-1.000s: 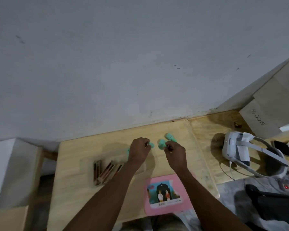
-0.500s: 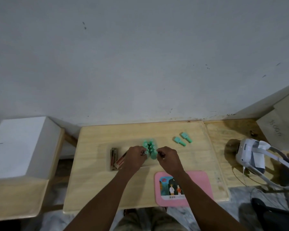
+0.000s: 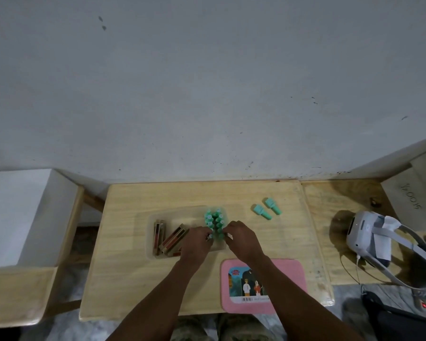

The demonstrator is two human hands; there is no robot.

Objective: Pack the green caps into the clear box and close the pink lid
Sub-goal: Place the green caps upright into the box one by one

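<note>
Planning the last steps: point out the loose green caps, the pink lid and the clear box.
loose green caps (image 3: 262, 212), head view, body of left cap.
pink lid (image 3: 290, 271), head view, bare pink corner.
clear box (image 3: 151, 232), head view, left wall.

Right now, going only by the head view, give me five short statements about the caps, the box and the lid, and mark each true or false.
1. The pink lid is closed on the clear box. False: it lies flat on the table, near the front edge, apart from the box.
2. Two green caps lie loose on the table, right of the box. True.
3. Both hands are at the cluster of green caps in the box. True: the left hand and right hand meet at its near end.
4. The box holds only green caps. False: brown sticks lie in its left part.
5. The white headset sits left of the box. False: it sits far right.
</note>
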